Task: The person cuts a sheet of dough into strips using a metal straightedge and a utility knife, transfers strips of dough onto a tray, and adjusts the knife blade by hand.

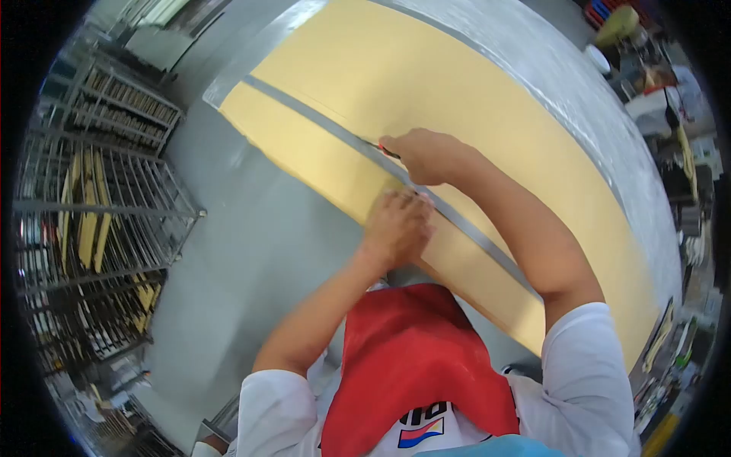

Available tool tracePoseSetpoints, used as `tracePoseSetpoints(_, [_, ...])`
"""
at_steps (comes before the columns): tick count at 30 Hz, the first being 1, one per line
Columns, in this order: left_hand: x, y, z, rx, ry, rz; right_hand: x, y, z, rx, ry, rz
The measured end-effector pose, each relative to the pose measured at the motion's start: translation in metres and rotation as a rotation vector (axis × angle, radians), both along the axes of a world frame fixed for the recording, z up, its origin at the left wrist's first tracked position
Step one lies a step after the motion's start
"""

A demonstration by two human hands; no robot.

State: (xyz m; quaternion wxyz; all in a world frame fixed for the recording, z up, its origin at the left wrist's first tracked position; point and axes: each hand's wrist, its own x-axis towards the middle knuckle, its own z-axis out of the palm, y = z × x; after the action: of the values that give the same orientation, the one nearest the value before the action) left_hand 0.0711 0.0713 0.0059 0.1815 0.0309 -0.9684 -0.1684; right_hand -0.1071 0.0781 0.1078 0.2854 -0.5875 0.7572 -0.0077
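Note:
A wide sheet of yellow material (472,99) lies over the table, and a grey metal ruler or strip (304,111) runs diagonally across it. My right hand (428,154) is closed around a small knife with a red and black handle (388,151), its tip at the strip's edge. Nearer my body, my left hand (400,227) is on the narrower yellow part (335,177) beside the strip, fingers bent toward the strip. Whether its fingertips grip anything is too blurred to tell.
Metal racks (99,206) with trays stand at the left across the grey floor (221,251). Clear plastic film (563,91) covers the table's far side. Shelves and assorted items line the right edge. Part of a person (209,448) shows at the bottom left.

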Motion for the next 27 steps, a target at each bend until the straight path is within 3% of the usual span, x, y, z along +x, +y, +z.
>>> tracePoseSetpoints(9, [-0.011, 0.024, 0.009, -0.225, 0.076, 0.079, -0.009, 0.264, 0.007, 0.011, -0.047, -0.113])
tracePoseSetpoints(19, [-0.023, 0.230, 0.013, -0.223, -0.021, 0.057, -0.020, 0.527, 0.019, 0.148, -0.021, -0.160])
tracePoseSetpoints(27, [-0.027, 0.254, 0.024, -0.301, -0.111, 0.084, -0.027, 0.677, 0.035, 0.290, 0.003, -0.225])
